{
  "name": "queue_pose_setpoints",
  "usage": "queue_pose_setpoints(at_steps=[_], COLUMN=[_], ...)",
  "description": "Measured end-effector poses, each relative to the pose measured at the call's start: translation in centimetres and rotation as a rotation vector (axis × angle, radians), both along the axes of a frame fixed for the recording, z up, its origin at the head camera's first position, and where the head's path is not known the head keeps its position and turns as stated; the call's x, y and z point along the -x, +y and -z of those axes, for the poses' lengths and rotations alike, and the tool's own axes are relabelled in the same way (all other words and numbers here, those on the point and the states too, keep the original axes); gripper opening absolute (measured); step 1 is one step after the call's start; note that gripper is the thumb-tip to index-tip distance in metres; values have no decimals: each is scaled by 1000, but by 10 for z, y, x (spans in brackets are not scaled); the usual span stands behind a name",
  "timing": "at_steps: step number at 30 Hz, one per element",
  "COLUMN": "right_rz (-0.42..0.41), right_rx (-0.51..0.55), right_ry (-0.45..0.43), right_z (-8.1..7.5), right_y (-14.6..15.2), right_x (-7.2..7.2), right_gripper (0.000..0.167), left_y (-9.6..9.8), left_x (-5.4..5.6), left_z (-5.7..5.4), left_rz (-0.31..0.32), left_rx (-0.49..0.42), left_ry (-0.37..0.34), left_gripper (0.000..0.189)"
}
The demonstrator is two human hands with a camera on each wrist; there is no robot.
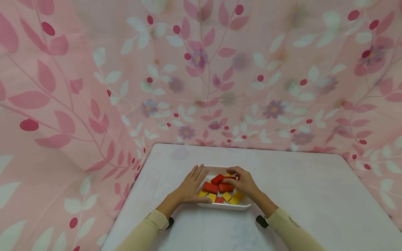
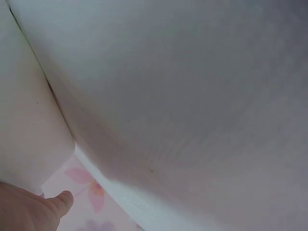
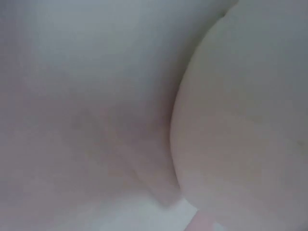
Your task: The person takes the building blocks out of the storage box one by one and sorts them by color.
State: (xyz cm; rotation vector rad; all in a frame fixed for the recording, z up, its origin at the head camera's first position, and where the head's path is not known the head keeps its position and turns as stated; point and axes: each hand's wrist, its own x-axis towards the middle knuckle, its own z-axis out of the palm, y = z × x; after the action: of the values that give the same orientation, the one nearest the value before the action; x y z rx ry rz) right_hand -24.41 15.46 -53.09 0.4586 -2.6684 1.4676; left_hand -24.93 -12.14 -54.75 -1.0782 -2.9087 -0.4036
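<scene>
A white tray (image 1: pixel 224 206) holding several red and yellow blocks sits on the table in the head view. My left hand (image 1: pixel 190 186) lies along the tray's left side with fingers straight and thumb over the near rim. Over the tray's right part, my right hand (image 1: pixel 246 183) has curled fingers and pinches a red block (image 1: pixel 231 178) between thumb and fingertips. Below it lie more red blocks (image 1: pixel 210 188) and small yellow blocks (image 1: pixel 226 197). The left wrist view catches part of the left hand (image 2: pixel 31 209); the right wrist view shows mostly sleeve (image 3: pixel 240 120).
The white-covered table (image 1: pixel 314 195) extends on both sides of the tray. Pink floral cloth (image 1: pixel 220 87) hangs behind the table's far edge and along its sides. Dark wrist devices (image 1: pixel 262 221) show under both sleeves.
</scene>
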Motion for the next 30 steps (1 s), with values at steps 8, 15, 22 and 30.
queue_pose_setpoints(at_steps=[8,15,22,30], right_rz=[38,22,-5,-9], right_rx=[-223,-343,-366,-398], right_ry=[-45,-13,-2,19], right_z=[2,-2,0,9], right_y=[-7,-8,-9,-12], right_x=[9,13,13,11], right_gripper=[49,50,49,46], left_y=[2,3,2,1], left_x=[0,2,0,-4], left_z=[-4,-9,-11,-9], left_rz=[16,3,10,-67], left_rx=[-47,-48,-55,-6], left_ry=[-25,-25,-29,-105], left_gripper=[112,112,115,128])
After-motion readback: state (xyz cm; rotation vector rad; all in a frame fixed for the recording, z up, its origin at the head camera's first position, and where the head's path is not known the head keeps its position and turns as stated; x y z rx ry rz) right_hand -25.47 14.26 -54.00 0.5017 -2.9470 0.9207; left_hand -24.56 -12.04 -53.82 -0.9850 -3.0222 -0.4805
